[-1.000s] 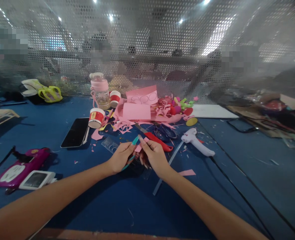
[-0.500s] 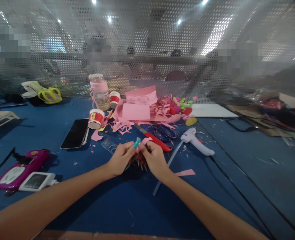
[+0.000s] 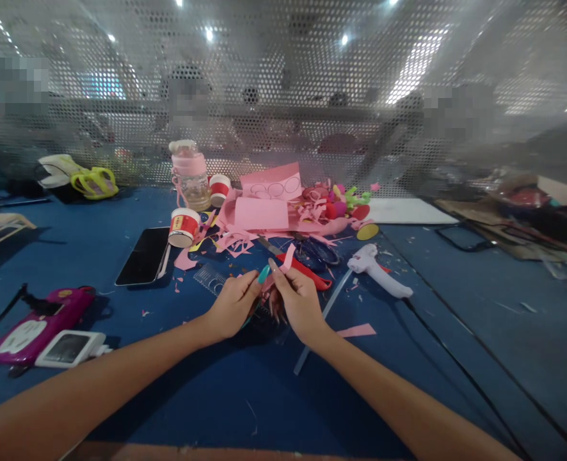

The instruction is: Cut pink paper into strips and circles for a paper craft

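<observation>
Near the middle of the table, my left hand [image 3: 233,303] and my right hand [image 3: 303,306] meet at the fingertips. Between them is a narrow strip of pink paper [image 3: 288,257], pinched by both hands, its free end sticking up beside my right fingers. The left thumb has a long turquoise nail. Part of the strip is hidden behind the fingers. Just beyond the right hand lie a red-handled cutter [image 3: 318,280] and dark blue scissors [image 3: 326,253]. A clear stencil ruler [image 3: 208,279] rests beyond the left hand.
Right of my hands lie a white glue gun [image 3: 384,280] and a pink strip [image 3: 358,331]. Pink paper scraps [image 3: 262,214] are heaped at the back. A phone [image 3: 143,257], a paper cup [image 3: 183,228], a bottle [image 3: 191,179] and a purple device [image 3: 34,330] are leftward.
The pink strip's free end now stands up higher by my right hand. My right thumb and fingers have shifted slightly; the left hand stays nearly in place.
</observation>
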`<action>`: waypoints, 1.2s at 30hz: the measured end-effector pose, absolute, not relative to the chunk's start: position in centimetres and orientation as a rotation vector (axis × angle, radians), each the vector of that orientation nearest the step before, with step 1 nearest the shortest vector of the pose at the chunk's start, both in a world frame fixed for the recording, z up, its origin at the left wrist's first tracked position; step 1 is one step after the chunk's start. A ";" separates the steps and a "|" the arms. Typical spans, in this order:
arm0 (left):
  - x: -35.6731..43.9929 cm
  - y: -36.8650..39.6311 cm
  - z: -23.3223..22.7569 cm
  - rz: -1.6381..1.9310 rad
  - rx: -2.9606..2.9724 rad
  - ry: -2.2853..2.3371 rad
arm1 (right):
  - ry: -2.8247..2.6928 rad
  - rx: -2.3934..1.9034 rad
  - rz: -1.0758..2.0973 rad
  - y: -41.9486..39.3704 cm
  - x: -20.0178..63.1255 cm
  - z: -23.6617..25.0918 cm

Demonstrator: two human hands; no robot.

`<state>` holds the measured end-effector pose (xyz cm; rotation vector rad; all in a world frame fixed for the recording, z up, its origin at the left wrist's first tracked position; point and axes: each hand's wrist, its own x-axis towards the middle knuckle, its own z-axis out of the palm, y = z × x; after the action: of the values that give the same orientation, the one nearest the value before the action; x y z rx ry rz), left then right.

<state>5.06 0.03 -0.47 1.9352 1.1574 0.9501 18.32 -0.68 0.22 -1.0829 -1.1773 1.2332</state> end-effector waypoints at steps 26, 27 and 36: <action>4.8 0.0 -0.6 0.983 2.089 1.067 | -0.885 -0.950 1.575 -0.9 17.8 0.1; 4.7 0.1 -0.7 1.004 2.145 1.049 | -0.860 -0.955 1.611 -0.9 17.7 0.1; 3.6 0.8 -0.9 1.200 2.420 0.884 | -0.908 -0.937 1.846 -0.9 18.0 0.2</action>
<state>3.62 0.78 -0.91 2.4201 0.8844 1.1999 17.99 -0.93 0.21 -0.9366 -0.9079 1.8460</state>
